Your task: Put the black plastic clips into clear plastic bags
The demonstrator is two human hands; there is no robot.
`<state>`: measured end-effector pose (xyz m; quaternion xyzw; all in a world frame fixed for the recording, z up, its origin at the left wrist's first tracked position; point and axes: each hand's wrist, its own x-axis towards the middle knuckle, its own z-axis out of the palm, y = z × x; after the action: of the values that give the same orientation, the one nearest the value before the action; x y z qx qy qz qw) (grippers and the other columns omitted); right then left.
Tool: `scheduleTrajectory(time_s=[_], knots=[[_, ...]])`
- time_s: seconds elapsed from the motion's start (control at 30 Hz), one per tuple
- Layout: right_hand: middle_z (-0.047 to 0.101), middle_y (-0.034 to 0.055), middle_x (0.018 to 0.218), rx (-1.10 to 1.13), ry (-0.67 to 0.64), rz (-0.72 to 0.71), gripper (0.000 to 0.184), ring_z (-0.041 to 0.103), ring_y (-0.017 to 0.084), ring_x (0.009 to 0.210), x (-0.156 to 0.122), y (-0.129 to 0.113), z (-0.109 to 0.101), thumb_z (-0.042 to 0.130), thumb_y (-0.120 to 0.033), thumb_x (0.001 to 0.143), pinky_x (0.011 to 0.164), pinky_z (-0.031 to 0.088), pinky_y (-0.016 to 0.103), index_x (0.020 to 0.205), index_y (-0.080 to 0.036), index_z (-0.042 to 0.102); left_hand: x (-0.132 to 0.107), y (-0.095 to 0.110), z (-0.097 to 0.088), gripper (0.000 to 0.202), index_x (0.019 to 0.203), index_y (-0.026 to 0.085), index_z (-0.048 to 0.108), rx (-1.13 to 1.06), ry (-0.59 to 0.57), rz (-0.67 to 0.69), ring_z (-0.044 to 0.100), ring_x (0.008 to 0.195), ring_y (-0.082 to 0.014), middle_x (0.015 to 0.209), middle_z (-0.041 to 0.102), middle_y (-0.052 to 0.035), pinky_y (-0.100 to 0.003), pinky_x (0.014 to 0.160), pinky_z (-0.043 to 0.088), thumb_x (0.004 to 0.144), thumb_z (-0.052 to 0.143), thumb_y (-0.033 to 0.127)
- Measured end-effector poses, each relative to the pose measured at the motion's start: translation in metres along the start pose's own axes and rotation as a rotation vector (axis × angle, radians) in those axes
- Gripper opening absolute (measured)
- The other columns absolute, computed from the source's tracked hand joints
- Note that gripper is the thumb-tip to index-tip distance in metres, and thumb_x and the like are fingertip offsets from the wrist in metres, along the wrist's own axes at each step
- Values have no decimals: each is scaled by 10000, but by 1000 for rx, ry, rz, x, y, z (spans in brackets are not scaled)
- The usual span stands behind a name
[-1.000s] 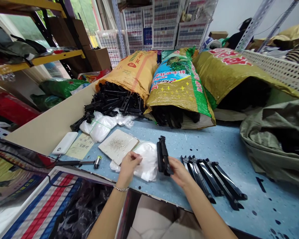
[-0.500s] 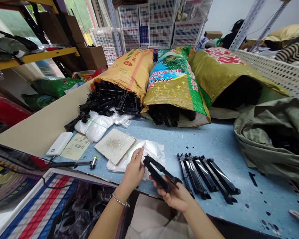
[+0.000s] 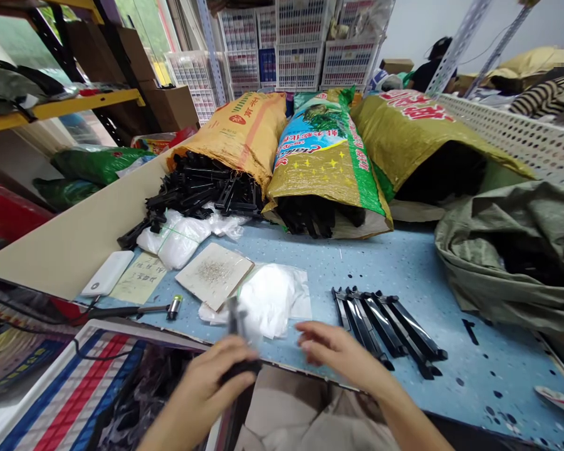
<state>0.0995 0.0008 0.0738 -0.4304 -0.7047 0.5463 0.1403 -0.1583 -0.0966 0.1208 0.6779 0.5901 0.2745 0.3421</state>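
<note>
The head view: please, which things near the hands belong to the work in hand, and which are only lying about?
Probably in the work:
black part, held in the left hand
row of black pieces, near the right hand
white plastic bags, perhaps

Probably just lying about:
white device
handwritten note
hammer-like tool

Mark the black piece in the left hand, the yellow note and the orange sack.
Black piece [image 3: 236, 319]: head view, its blurred upper part.
Yellow note [image 3: 138, 279]: head view, middle of the paper.
Orange sack [image 3: 239, 134]: head view, its upper face.
</note>
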Motion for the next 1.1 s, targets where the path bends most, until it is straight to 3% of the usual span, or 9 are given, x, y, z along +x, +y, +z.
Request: scheduleTrajectory(time_s=[0.1, 0.2, 0.3, 0.4, 0.53, 0.63, 0.73, 0.87, 1.1], knots=[[655, 124, 1006, -624, 361, 165, 304, 630, 279, 907, -17, 22, -34, 496, -333, 868, 735, 474, 350, 1097, -182, 627, -40, -26, -43, 187, 951, 311, 707, 128, -90, -188, 643, 961, -214, 1005, 700, -9, -269, 858, 508, 787, 619, 333], [616, 184, 1060, -1041, 460, 222, 354, 621, 319, 932, -23, 47, -46, 501, -226, 845, 724, 474, 368, 1172, -124, 591, -49, -61, -50, 181, 860, 257, 717, 327, -130, -414, 671, 889, -244, 917, 718, -34, -317, 828, 515, 726, 601, 225], [614, 184, 1062, -1120, 414, 172, 468, 635, 309, 894, -24, 58, -37, 479, -184, 842, 697, 480, 364, 1304, -111, 491, -17, -72, -21, 242, 934, 206, 690, 405, -33, -441, 651, 964, -261, 1018, 698, -85, -379, 885, 476, 749, 534, 183], [615, 199, 1094, -1059, 371, 203, 524, 647, 313, 875, -20, 59, -28, 464, -178, 840, 671, 478, 362, 1356, -86, 428, 44, -49, 32, 206, 957, 203, 652, 187, 21, -191, 644, 881, -212, 964, 689, -69, -334, 836, 483, 834, 500, 269], [605, 213, 1169, -817, 358, 261, 521, 637, 319, 958, -16, 65, -35, 453, -168, 821, 770, 470, 387, 1332, -63, 450, 125, -9, 104, 223, 970, 143, 600, 230, 218, -68, 578, 961, -264, 1035, 609, -134, -398, 852, 453, 815, 573, 301], [601, 167, 1203, -428, 405, 203, 508, 579, 290, 1085, -20, 73, -48, 478, -233, 814, 886, 441, 378, 1306, -107, 486, 157, -6, 127, 141, 861, 116, 600, 202, 235, -98, 503, 1069, -344, 1017, 595, -177, -524, 937, 353, 775, 607, 228], [653, 83, 1052, 92, 371, 171, 488, 608, 228, 958, -26, 73, -52, 533, -293, 797, 823, 470, 327, 1270, -178, 522, 160, -21, 118, 111, 746, 144, 599, 59, 195, -87, 545, 976, -282, 900, 625, -129, -470, 927, 369, 805, 506, 156], [640, 10, 867, 668, 223, 123, 393, 567, 140, 721, -12, 52, -38, 684, -326, 731, 640, 452, 234, 1103, -212, 635, 146, -36, 94, 232, 719, 168, 604, -220, 149, -117, 575, 729, -183, 722, 616, -45, -311, 726, 460, 847, 458, 293], [604, -10, 711, 1011, 47, 34, 358, 472, 76, 556, 50, 15, 5, 812, -320, 600, 526, 384, 183, 897, -159, 693, 128, -31, 94, 367, 706, 155, 573, -625, 223, -226, 499, 538, -106, 594, 534, 14, -213, 527, 407, 773, 534, 514]])
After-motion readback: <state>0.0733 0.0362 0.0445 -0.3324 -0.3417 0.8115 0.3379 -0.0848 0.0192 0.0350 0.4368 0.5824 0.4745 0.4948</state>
